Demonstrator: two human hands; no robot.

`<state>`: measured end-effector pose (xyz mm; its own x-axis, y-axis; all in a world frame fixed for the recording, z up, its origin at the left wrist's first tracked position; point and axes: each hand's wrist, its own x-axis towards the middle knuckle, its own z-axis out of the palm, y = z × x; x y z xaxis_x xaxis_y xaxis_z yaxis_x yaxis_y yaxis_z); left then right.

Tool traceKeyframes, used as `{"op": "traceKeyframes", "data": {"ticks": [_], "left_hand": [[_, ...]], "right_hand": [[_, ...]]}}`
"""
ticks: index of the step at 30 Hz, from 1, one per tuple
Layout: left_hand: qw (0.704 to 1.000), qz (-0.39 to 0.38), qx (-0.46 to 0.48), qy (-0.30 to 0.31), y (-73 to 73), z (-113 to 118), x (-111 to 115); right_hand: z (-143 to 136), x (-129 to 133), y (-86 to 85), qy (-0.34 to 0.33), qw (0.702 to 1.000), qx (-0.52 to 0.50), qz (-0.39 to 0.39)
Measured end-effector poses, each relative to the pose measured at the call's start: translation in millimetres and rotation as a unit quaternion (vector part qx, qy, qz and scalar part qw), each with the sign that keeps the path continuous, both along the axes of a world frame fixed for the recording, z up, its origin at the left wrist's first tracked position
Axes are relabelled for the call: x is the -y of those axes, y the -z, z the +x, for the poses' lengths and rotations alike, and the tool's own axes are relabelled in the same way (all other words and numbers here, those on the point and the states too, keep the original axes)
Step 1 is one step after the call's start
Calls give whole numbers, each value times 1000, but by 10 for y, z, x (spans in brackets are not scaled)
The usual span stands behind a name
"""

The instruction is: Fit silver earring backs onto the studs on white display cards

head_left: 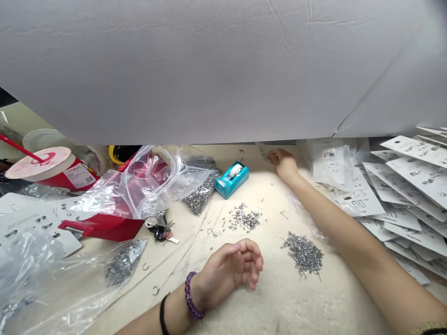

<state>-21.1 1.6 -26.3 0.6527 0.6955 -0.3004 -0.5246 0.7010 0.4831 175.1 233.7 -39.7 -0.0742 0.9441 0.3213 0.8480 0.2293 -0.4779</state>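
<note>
My left hand [233, 270] rests palm up near the front of the table, its fingers loosely curled and apart from the thumb, with nothing visible in it. Just beyond it lies a loose heap of small shiny metal pieces [245, 217]. My right hand [283, 164] reaches to the back of the table, its fingers closed at the edge of a small clear plastic bag [262, 151]. Under my right forearm there is a thin clear plastic sheet [307, 216]. A denser pile of small metal pieces with thin pins [304, 253] lies between my arms.
A teal tape dispenser [232, 180] stands mid-table. On the left are a red cup [66, 170], a red dustpan-like piece [104, 227], keys [162, 229] and clear bags [146, 186]. Stacked cards [412, 195] fill the right. A large white panel [209, 70] blocks the upper view.
</note>
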Motion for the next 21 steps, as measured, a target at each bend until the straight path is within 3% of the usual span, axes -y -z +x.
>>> {"op": "traceKeyframes", "data": {"ticks": [5,13,16,21], "left_hand": [[1000,-5,3,1,2,-3,1],[999,38,-11,2,-9,4,13],[993,69,-72,-57,-54,13,-3],[951,96,-196,-219,-75,2,-68]], "right_hand": [[114,-3,-251,19,999,1,-50],[354,427,-1121,-97,982,88,-138],[415,607,-1298,-162,962,8,-221],[445,763,-1390,-280,910,-67,-300]]}}
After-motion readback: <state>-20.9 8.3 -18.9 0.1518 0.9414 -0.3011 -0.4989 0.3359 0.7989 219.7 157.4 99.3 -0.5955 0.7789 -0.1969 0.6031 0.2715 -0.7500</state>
